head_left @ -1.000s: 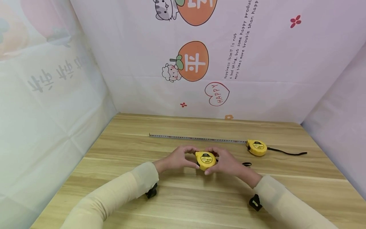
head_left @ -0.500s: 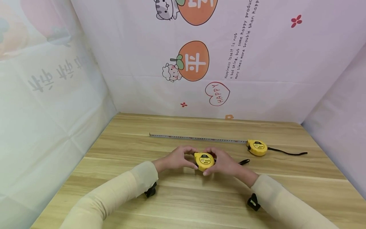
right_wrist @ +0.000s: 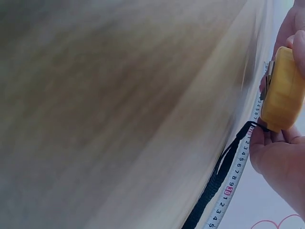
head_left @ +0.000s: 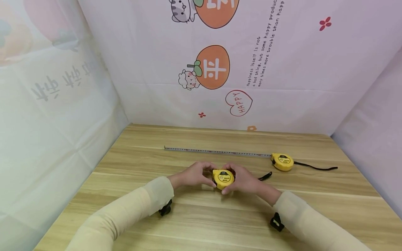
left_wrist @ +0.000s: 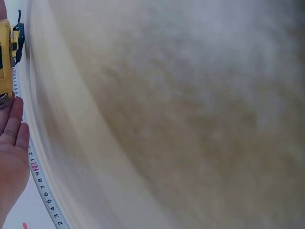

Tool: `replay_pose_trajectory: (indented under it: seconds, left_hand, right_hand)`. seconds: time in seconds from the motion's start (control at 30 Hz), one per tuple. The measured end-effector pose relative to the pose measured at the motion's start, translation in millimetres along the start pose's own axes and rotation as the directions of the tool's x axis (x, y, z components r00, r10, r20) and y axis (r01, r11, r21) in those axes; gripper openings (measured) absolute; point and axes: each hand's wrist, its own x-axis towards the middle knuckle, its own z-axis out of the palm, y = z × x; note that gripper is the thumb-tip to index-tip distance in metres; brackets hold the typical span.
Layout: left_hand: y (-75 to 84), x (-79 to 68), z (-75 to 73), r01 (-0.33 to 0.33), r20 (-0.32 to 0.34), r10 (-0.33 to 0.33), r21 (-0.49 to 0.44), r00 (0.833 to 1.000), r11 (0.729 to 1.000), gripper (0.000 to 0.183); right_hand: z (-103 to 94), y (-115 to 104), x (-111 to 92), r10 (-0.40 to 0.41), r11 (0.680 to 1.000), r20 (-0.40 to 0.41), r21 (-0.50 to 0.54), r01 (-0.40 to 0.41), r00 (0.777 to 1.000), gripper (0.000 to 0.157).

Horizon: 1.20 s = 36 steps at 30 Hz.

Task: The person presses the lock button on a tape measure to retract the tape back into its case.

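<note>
A yellow tape measure (head_left: pixel 223 179) is held up over the middle of the table. My left hand (head_left: pixel 198 173) holds its left side, thumb at the near corner and fingers at the far one. From the other side my right hand (head_left: pixel 244 178) grips the case between thumb and fingers, partly covering it. Its black wrist strap (right_wrist: pixel 217 174) trails past the right hand. In the left wrist view the case (left_wrist: pixel 5 62) shows edge-on at the fingertips. Behind the hands lies a second yellow tape measure (head_left: pixel 282 162), its blade (head_left: pixel 216 152) drawn out to the left.
The wooden table (head_left: pixel 201 223) runs back to a printed white cloth wall (head_left: pixel 157 87), with cloth on both sides too. The second tape measure's black strap (head_left: pixel 317 168) stretches out to the right. Black wrist cameras (head_left: pixel 277 222) hang under both sleeves.
The held tape measure has shifted slightly left and toward me, with the right hand moving along. Its strap shows more beyond the right wrist. The tape measure behind has stayed put.
</note>
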Motion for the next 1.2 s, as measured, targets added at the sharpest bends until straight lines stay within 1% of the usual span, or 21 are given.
replay_pose_trajectory:
  seconds: [0.27,0.43,0.6,0.7,0.93,1.2]
  left_hand:
    - [-0.4,2.0,0.3,-0.015,0.026,0.015,-0.007,1.0,1.0,0.049]
    - [-0.7,3.2,1.3,-0.009,0.036,0.008,0.016,0.999,1.0,0.049]
    - [0.2,3.3,1.9,0.001,0.043,-0.002,0.021,0.999,1.0,0.048]
    - [0.1,3.6,2.2,0.005,0.042,-0.006,0.026,0.999,1.0,0.048]
    - [-2.6,4.5,3.1,-0.01,0.036,0.009,0.048,0.999,0.999,0.048]
    - [-1.1,4.5,3.9,-0.018,0.03,0.016,0.067,0.999,0.998,0.049]
  right_hand:
    - [1.8,-1.6,-0.4,0.021,1.0,0.005,0.004,-0.021,1.0,0.075]
    - [3.7,-1.6,-0.3,0.035,0.999,-0.005,-0.018,-0.036,0.999,0.076]
    - [4.8,-2.3,-1.3,0.06,0.998,-0.008,-0.017,-0.06,0.998,0.077]
    - [4.7,-3.3,-1.8,0.062,0.998,-0.007,-0.018,-0.063,0.998,0.077]
    - [4.1,-6.1,-2.8,0.052,0.999,0.003,-0.009,-0.052,0.999,0.074]
    - [4.3,-4.7,-3.0,0.06,0.998,-0.001,-0.015,-0.06,0.998,0.074]
